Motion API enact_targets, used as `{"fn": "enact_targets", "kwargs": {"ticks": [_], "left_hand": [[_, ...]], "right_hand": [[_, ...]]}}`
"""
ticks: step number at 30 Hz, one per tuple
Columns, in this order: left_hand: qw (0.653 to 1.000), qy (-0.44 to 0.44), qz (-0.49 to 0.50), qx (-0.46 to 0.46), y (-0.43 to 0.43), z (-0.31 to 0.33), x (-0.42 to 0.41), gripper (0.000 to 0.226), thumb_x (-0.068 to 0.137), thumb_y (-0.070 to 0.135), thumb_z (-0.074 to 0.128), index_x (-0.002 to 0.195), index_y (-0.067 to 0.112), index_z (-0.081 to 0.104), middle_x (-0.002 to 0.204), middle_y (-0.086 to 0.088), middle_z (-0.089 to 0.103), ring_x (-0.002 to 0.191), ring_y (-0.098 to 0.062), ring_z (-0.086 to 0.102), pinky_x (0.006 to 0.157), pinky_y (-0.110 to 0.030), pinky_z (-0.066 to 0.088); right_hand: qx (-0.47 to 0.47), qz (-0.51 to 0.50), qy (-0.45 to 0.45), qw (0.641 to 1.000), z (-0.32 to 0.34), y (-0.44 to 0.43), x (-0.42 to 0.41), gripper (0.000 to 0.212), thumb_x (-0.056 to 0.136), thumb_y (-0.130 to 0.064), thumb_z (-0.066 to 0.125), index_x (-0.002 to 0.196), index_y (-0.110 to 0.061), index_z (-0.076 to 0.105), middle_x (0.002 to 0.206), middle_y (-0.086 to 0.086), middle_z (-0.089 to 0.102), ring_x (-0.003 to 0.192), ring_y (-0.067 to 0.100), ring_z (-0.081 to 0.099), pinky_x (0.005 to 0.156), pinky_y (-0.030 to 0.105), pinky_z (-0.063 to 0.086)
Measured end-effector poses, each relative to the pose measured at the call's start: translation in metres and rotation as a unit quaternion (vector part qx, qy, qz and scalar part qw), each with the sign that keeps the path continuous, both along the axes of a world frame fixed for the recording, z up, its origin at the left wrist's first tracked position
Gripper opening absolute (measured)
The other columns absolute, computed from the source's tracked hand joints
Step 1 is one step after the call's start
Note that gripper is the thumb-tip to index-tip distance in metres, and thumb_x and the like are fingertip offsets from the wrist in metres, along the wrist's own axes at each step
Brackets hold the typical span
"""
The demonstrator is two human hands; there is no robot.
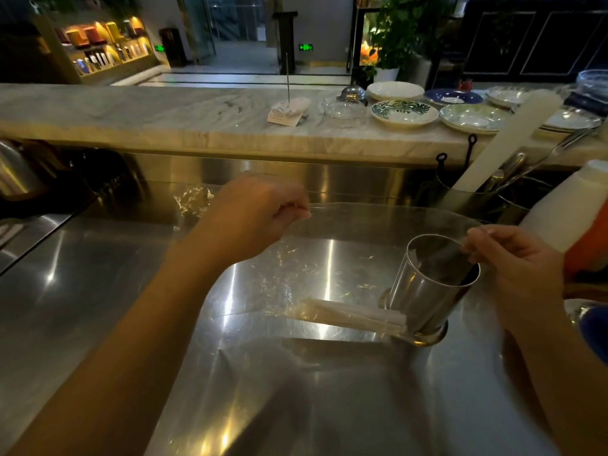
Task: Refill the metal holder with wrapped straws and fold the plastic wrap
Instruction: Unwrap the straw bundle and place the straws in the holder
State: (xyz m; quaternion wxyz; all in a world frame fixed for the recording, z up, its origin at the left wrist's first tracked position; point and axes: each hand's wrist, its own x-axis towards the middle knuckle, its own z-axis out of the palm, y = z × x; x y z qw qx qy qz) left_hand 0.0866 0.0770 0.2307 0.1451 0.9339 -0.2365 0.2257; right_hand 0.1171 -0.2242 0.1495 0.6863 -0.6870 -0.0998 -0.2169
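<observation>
My left hand point(260, 212) and right hand point(513, 258) each pinch an edge of the plastic wrap point(345, 225), stretched above the counter point(98, 291). Straws point(355, 315) lie beside the empty holder point(431, 284).

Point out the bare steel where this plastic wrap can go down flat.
Bare steel counter lies left of the left hand, and more near the front edge, below the wrapped straws. It is crowded on the right: the metal holder stands beside the right hand, and both hands hold the plastic wrap.
</observation>
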Motion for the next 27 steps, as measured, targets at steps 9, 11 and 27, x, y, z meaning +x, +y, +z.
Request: {"fn": "enact_targets", "kwargs": {"ticks": [9, 11, 27], "left_hand": [[0.993, 0.078, 0.013, 0.088, -0.032, -0.021, 0.020, 0.016, 0.088, 0.011, 0.052, 0.103, 0.017, 0.055, 0.091, -0.005, 0.064, 0.075, -0.016, 0.054, 0.066, -0.029, 0.044], [0.992, 0.087, 0.004, 0.086, -0.039, -0.030, 0.021, 0.021, 0.089, 0.017, 0.052, 0.110, 0.016, 0.053, 0.098, -0.006, 0.063, 0.081, -0.018, 0.056, 0.070, -0.028, 0.043], [0.996, 0.045, -0.061, 0.037, -0.076, -0.031, 0.034, 0.025, 0.092, 0.032, 0.046, 0.087, 0.013, 0.061, 0.075, -0.001, 0.064, 0.064, -0.016, 0.053, 0.073, -0.030, 0.033]], "right_hand": [[-0.019, -0.055, 0.034, 0.998, -0.011, -0.019, -0.008, 0.009, 0.082, -0.006, 0.059, 0.080, -0.014, 0.064, 0.065, -0.023, 0.068, 0.066, -0.008, 0.062, 0.058, 0.002, 0.046], [-0.013, -0.067, 0.041, 0.997, -0.017, -0.020, -0.013, 0.014, 0.082, -0.004, 0.058, 0.077, -0.016, 0.063, 0.065, -0.027, 0.067, 0.067, -0.014, 0.060, 0.057, -0.001, 0.043], [0.016, -0.011, 0.215, 0.976, -0.081, -0.035, -0.055, 0.014, 0.072, -0.007, 0.066, 0.080, -0.017, 0.071, 0.075, 0.000, 0.074, 0.070, 0.007, 0.067, 0.060, 0.018, 0.054]]}}
